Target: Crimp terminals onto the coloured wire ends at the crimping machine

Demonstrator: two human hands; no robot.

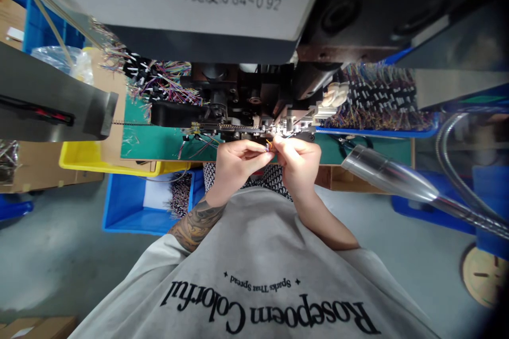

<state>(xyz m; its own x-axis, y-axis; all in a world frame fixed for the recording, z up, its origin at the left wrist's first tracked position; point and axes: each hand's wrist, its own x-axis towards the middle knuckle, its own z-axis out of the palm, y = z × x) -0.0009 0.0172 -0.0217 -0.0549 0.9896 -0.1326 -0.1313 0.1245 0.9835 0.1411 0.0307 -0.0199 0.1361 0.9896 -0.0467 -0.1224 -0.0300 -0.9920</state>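
Note:
Both hands meet at the front of a crimping machine (pixel 254 98), just below its lit metal head. My left hand (pixel 240 163) is closed, thumb and forefinger pinching a few thin coloured wires (pixel 269 146), among them orange and white ones. My right hand (pixel 297 161) is closed too, its fingertips pinched at the upper end of the same wires, close to the machine's head. The wire tips are small and partly hidden by the fingers. A strip of terminals (pixel 238 127) runs from the left into the machine.
Wire bundles in black sleeves lie behind on the left (pixel 159 82) and in a blue tray (pixel 421 131) on the right. A lamp (pixel 369 169) on a flexible neck stands right. Left are a yellow bin (pixel 79 158) and a blue bin (pixel 123 206) below the green mat (pixel 137 143).

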